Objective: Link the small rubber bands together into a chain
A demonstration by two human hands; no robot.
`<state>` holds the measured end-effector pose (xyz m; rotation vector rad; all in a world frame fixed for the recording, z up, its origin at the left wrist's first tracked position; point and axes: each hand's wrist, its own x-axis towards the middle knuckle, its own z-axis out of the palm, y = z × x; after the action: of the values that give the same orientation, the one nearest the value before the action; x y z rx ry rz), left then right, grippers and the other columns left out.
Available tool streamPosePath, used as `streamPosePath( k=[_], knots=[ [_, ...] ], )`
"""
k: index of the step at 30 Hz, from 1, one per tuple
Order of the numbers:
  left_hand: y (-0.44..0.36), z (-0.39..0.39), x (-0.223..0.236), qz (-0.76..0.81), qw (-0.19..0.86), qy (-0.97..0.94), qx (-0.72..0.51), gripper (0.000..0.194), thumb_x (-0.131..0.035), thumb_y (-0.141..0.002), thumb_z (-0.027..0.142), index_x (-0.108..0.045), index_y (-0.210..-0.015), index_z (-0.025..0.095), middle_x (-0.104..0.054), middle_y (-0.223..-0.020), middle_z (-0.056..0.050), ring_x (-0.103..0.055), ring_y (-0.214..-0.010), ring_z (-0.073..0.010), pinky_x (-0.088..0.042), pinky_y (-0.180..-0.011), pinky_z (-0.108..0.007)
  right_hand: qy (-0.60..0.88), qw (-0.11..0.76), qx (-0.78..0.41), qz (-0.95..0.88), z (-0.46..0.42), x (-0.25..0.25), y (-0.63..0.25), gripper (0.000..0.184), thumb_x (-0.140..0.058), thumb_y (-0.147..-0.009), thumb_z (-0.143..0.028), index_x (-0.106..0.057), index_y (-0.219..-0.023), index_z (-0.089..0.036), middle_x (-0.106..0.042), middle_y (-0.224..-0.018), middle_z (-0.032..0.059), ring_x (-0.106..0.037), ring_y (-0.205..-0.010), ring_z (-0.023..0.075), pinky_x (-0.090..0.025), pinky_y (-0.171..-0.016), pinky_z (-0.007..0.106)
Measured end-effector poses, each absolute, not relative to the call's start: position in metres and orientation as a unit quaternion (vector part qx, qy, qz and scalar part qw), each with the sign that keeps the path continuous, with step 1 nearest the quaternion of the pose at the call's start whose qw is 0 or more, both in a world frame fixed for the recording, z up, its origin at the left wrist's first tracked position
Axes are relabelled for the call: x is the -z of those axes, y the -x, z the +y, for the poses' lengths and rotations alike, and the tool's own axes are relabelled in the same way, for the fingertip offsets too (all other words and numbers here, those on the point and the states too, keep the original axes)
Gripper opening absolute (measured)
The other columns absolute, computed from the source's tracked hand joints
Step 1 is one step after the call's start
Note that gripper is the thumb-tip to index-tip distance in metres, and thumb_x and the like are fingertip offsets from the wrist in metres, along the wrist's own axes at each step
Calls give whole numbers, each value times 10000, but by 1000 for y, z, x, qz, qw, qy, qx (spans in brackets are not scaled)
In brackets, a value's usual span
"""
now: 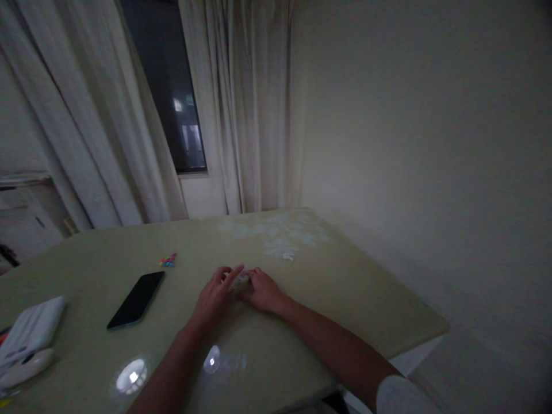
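My left hand and my right hand meet over the middle of a pale green table. Both have their fingers curled onto a small pale object held between them; it is too small and dim to name. A tiny white piece lies on the table just beyond my right hand. A small cluster of bright coloured pieces lies to the far left of my left hand.
A dark phone lies flat left of my hands. White folded things sit at the table's left edge. Curtains and a dark window stand behind; a bare wall runs along the right.
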<state>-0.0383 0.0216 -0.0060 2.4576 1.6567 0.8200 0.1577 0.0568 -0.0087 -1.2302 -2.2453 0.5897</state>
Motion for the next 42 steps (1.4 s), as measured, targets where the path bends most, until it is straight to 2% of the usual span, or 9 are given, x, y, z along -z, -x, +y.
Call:
streamPosePath(
  k=[7,12,18,21,26,31,34,39,42],
  knots=[
    [35,26,2,496,-33,-837,-227,776,-449,-882,-36,-534,-1495,432,-599,-1345,-63,-596,-1169,-254,-483,-1046,-404,436,257,-218,-834,59,9,-162,451,-830,-809,-403,-694,-1179,-183,-654,-1121,103,-619,-1039,275,-509,-927,371],
    [36,26,0,494,-53,-834,-240,766,-480,-890,-19,-505,-1511,428,-583,-1361,-66,-606,-1158,-252,-496,-1031,-396,434,256,-221,-835,59,10,-161,504,-856,-796,-400,-685,-1210,-167,-625,-1178,117,-601,-1108,274,-493,-994,372],
    [48,30,-3,597,-12,-728,-336,640,-622,-901,219,-450,-1516,251,-574,-1338,-127,-675,-998,-274,-561,-914,-422,404,251,-177,-862,61,14,-160,690,-837,-811,-543,-630,-1363,-185,-589,-1331,154,-526,-1248,307,-423,-1097,432],
    [57,37,1,621,27,-681,-387,648,-665,-849,348,-488,-1451,188,-564,-1318,-143,-682,-970,-284,-582,-895,-448,347,221,-138,-901,63,11,-156,569,-735,-903,-584,-662,-1355,-247,-614,-1351,130,-516,-1266,306,-366,-1135,468],
    [68,49,17,658,89,-635,-394,766,-725,-733,569,-573,-1330,114,-599,-1285,-199,-683,-1078,-356,-567,-933,-506,297,202,-152,-921,68,3,-159,273,-697,-983,-361,-741,-1214,-223,-682,-1222,102,-588,-1145,245,-429,-1055,384],
    [68,50,16,646,116,-663,-360,766,-740,-719,545,-586,-1330,109,-714,-1201,-195,-693,-1131,-376,-525,-967,-502,271,181,-219,-920,75,-11,-186,188,-731,-916,-183,-772,-1099,-201,-717,-1103,75,-645,-1059,219,-479,-984,338],
    [64,42,4,635,109,-683,-344,664,-727,-735,500,-627,-1287,144,-691,-1291,-198,-635,-1224,-394,-457,-1050,-537,291,172,-278,-899,79,-22,-204,329,-787,-852,-190,-754,-1178,-217,-729,-1091,58,-676,-988,208,-515,-888,306],
    [50,22,-6,589,157,-741,-281,246,-607,-870,410,-757,-923,222,-776,-897,-75,-720,-793,-258,-543,-768,-354,341,148,-278,-886,82,-31,-221,503,-907,-728,-267,-763,-1207,-215,-710,-1068,69,-670,-935,228,-527,-823,313],
    [37,14,-2,580,164,-755,-257,213,-594,-848,264,-779,-940,212,-782,-987,-100,-730,-844,-266,-530,-786,-348,331,155,-275,-889,80,-26,-216,508,-897,-756,-286,-757,-1239,-215,-669,-1113,78,-654,-926,205,-523,-847,302]
  ],
)
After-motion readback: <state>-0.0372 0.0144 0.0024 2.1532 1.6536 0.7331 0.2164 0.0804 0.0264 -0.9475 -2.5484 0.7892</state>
